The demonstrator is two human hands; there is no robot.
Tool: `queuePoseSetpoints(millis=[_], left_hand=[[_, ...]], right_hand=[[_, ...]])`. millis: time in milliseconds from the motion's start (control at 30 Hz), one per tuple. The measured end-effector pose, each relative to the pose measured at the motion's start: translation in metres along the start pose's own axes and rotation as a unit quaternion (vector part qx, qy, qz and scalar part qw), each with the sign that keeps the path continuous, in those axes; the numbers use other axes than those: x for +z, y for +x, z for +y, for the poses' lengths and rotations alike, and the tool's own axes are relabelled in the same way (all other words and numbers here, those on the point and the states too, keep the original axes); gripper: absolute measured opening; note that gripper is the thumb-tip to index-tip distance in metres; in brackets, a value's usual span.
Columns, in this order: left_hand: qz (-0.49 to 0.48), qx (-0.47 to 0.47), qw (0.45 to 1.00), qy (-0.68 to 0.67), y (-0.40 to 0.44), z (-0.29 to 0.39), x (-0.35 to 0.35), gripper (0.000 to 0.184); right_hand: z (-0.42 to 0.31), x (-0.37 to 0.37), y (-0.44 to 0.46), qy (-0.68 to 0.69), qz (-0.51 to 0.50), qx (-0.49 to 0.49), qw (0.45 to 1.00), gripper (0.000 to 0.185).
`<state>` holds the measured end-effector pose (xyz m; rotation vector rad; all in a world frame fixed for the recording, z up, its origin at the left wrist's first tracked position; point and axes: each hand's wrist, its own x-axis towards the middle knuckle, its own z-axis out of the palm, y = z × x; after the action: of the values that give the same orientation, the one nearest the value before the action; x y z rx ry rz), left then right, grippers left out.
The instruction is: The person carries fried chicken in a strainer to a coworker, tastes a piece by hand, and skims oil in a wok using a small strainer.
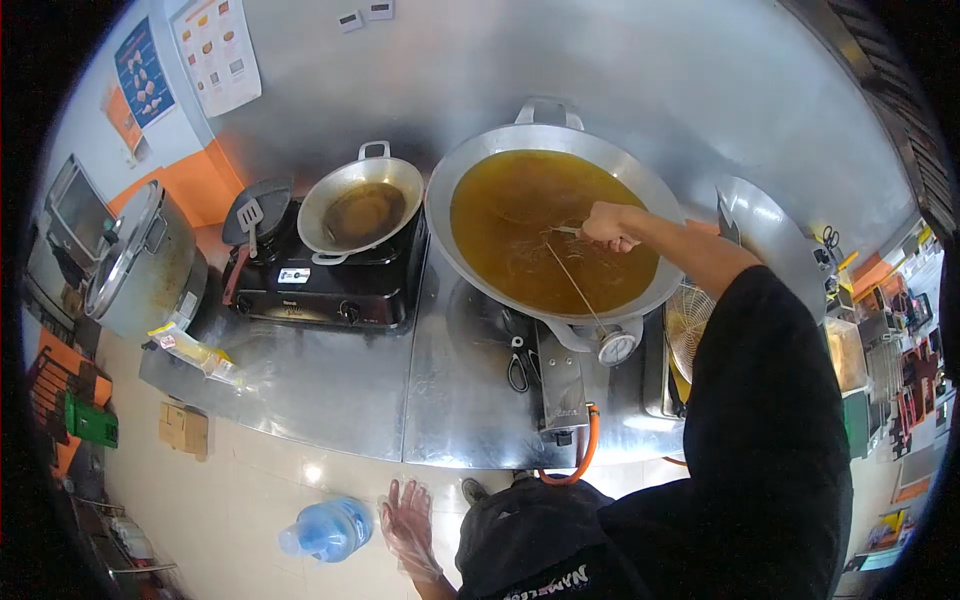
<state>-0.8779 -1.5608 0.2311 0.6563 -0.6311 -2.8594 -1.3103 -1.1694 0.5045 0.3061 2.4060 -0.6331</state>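
A large wok (650, 185) of brown-yellow oil (520, 190) stands at the centre of the counter. Over the oil, my right hand (610, 227) is closed round a thin metal utensil (566, 230); its kind is hard to make out, and its far end seems to reach the oil. A dial thermometer (618, 347) rests at the wok's near rim, its long probe slanting into the oil. My left hand (408, 520), in a clear plastic glove, hangs low in front of the counter with fingers spread, holding nothing.
Left of the wok, a smaller pan (405, 185) with dark liquid sits on a black gas stove (325, 300). A big pot (150, 250) stands farther left. Scissors (518, 368) lie by the burner control, a wire strainer (688, 325) under my right arm. A blue water bottle (335, 530) is on the floor.
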Motion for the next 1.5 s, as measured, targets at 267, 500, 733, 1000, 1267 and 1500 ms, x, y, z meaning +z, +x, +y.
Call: queuePoseSetpoints(millis=[267,500,733,1000,1267,1500], left_hand=[[-0.034,0.007,0.999,0.024,-0.005,0.005,0.000,0.057],[-0.003,0.014,0.998,0.059,-0.011,0.011,0.000,0.060],[-0.005,0.018,0.997,0.076,-0.015,0.012,0.000,0.063],[-0.022,0.010,0.996,0.091,-0.013,0.012,-0.004,0.063],[-0.026,-0.014,0.996,0.087,-0.007,0.012,0.020,0.063],[-0.055,-0.051,0.991,0.112,0.003,0.009,0.032,0.064]], right_hand=[[0.020,0.002,0.024,-0.016,0.171,-0.092,0.981,0.047],[0.038,-0.003,0.039,-0.039,0.277,-0.141,0.950,0.048],[0.058,-0.017,0.056,-0.078,0.314,-0.134,0.937,0.047],[0.083,-0.032,0.036,-0.101,0.381,-0.135,0.909,0.044],[0.129,-0.049,0.002,-0.102,0.396,-0.139,0.902,0.041],[0.164,-0.035,-0.089,-0.003,0.345,-0.117,0.931,0.040]])
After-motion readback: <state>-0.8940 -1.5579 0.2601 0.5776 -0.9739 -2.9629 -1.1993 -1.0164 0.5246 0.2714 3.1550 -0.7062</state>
